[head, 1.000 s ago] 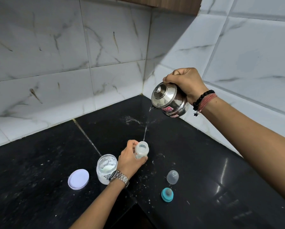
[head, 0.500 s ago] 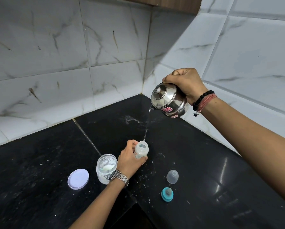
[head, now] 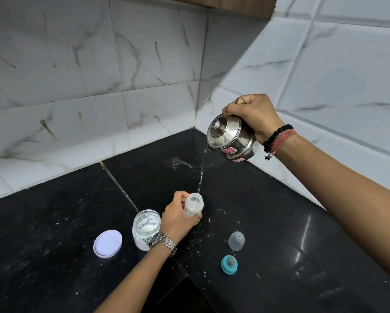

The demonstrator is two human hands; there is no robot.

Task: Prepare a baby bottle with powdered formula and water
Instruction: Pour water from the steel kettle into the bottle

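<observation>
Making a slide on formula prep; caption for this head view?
Right hand tips steel kettle, pouring water into bottle held by left hand.

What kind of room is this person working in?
Most likely a home kitchen corner: a black stone counter, marble-look wall tiles, and a wooden cabinet edge overhead.

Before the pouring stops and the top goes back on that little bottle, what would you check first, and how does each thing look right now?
1. Baby bottle held upright by the left hand: ok.
2. Water stream from the steel kettle in the right hand lands in the bottle mouth: cannot tell.
3. Water level inside: cannot tell.
4. Teal nipple ring within reach on the counter: ok.
5. Clear cap nearby: ok.
6. Formula jar closed: not ok, its lid lies beside it.
</observation>
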